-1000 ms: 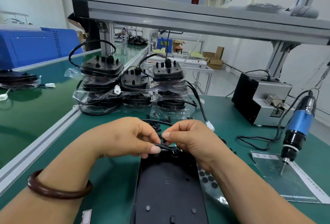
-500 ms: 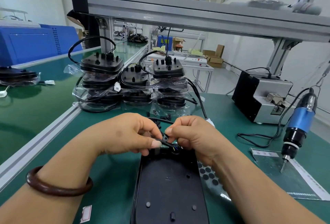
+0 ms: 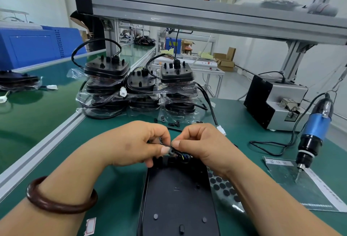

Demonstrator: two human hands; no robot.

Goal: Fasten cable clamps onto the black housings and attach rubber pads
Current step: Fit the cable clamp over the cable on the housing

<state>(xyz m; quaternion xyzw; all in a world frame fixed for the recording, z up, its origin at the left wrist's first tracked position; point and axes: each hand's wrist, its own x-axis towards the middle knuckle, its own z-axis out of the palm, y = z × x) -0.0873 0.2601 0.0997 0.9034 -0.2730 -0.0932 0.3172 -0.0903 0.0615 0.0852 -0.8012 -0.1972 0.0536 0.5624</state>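
Both hands are closed in a fingertip pinch, thumbs nearly meeting. The left hand pinches the thin black cable between thumb and forefinger. The right hand pinches at the same spot from the other side. What its fingertips hold is too small to tell; we judge it is a clamp going onto the cable.

Just below the thumbs, coloured wires enter the far end of the housing.

Key relation: the housing lies flat on the bench, long axis running straight away from us, far end directly under the hands. The cable crosses that end roughly left to right. Both hands are equally near it. The clamp seat, we judge, is just beneath the pinch, so the coming move is short and downward.

Outward: loose clamps lie just beyond the hands. The sheet of pads is beside the housing's right edge, partly under the right forearm. The screwdriver hangs well to the right, nearer the right hand. Bagged stacks of housings stand at the back.

Against half a second ago: a small black piece stood up between the thumbs, and it is now hidden. The thumbs have closed together and dropped slightly toward the housing. The housing, pads and screwdriver have not moved.
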